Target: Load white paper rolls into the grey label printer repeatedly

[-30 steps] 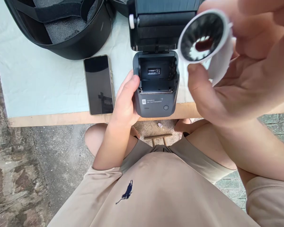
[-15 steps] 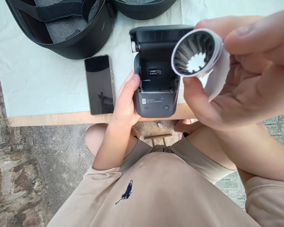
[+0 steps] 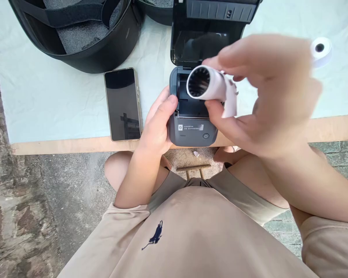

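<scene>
White roll (image 3: 216,85) over the printer (image 3: 193,135)
Right hand (image 3: 274,100) pinches it, hollow end poking out from the grip, perhaps not touching the printer; left hand (image 3: 159,125) holds the printer's side.

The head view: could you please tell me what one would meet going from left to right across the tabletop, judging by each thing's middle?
Open black case, phone, left hand, open grey device, right hand, white roll lying apart on the table.
</scene>
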Action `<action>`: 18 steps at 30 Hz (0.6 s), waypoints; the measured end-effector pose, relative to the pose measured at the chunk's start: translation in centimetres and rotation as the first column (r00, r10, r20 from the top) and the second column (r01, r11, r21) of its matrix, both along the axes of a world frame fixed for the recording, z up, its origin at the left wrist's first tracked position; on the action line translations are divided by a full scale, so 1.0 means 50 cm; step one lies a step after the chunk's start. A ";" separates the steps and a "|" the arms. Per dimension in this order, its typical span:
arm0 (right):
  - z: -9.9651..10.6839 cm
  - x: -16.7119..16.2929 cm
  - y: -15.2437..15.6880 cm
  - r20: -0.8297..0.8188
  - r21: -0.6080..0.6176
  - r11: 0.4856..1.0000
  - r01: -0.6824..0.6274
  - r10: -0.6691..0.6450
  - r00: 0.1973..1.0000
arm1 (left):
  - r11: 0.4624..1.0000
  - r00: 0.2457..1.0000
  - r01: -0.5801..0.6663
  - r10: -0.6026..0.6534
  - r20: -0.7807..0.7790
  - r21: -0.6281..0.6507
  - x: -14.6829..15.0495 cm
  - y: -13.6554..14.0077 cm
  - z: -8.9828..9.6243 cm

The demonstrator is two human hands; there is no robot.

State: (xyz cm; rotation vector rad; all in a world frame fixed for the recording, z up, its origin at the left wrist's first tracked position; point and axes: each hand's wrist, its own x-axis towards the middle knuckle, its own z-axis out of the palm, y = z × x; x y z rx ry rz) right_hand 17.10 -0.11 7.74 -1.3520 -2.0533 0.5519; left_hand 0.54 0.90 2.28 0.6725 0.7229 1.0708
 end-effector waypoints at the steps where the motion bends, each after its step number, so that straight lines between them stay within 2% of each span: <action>1: 0.008 -0.010 0.005 0.048 0.080 0.996 0.030 -0.034 0.998 | 1.000 1.000 0.019 -0.019 -0.005 0.004 -0.002 0.001 0.003; 3: 0.011 -0.024 0.013 0.114 0.142 0.989 0.050 -0.067 0.991 | 0.998 0.998 0.054 -0.053 -0.022 0.025 -0.004 0.001 0.007; 7: -0.003 -0.022 0.018 0.189 0.158 0.985 0.066 -0.096 0.977 | 0.994 0.995 0.086 -0.083 -0.052 0.061 -0.004 0.001 0.008; 10: -0.007 -0.014 0.019 0.209 0.140 0.990 0.033 -0.062 0.976 | 0.993 0.996 0.087 -0.085 -0.034 0.076 -0.003 0.000 0.005; 12: -0.007 -0.012 0.021 0.195 0.171 0.985 0.008 -0.041 0.980 | 0.993 0.997 0.082 -0.081 -0.012 0.088 -0.004 0.000 0.003; 15: -0.013 -0.012 0.026 0.242 0.275 0.961 0.023 -0.092 0.966 | 0.992 0.997 0.082 -0.081 -0.012 0.093 -0.006 0.002 0.000; 18: -0.019 -0.013 0.026 0.301 0.298 0.953 0.060 -0.153 0.941 | 0.993 0.996 0.083 -0.080 -0.042 0.088 -0.006 0.004 -0.002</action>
